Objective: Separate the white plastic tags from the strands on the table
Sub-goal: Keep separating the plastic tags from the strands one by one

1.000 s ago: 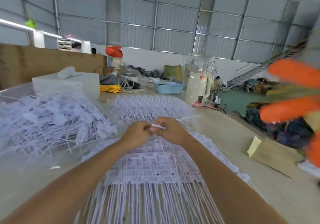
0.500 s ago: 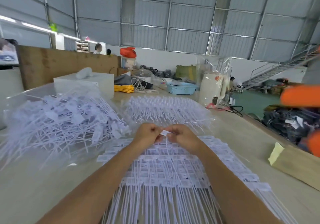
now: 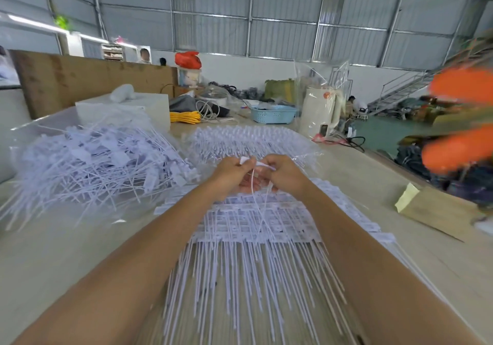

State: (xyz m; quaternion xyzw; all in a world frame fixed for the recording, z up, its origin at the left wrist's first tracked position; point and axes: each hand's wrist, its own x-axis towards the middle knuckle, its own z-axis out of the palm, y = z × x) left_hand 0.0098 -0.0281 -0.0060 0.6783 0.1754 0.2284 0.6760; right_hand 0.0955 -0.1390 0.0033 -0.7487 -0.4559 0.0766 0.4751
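A wide sheet of joined white plastic tags with long strands (image 3: 253, 227) lies on the table in front of me. My left hand (image 3: 230, 175) and my right hand (image 3: 284, 174) are raised just above its far edge, close together. Both pinch a small white tag piece (image 3: 249, 161) between them, and thin strands (image 3: 253, 187) hang down from it to the sheet. A loose heap of white tags and strands (image 3: 93, 163) sits on clear plastic at the left. A second bundle of tags (image 3: 248, 139) lies beyond my hands.
A white box (image 3: 125, 111), yellow cord (image 3: 185, 117), a blue basket (image 3: 273, 113) and a white wrapped kettle (image 3: 321, 109) stand at the table's far end. A brown paper bag (image 3: 437, 211) lies at the right. A blurred orange object (image 3: 461, 120) is at the right edge.
My hands have shifted slightly apart, and long thin strands now hang from the tag between them. The view has swung a little, so the table scene sits further right.
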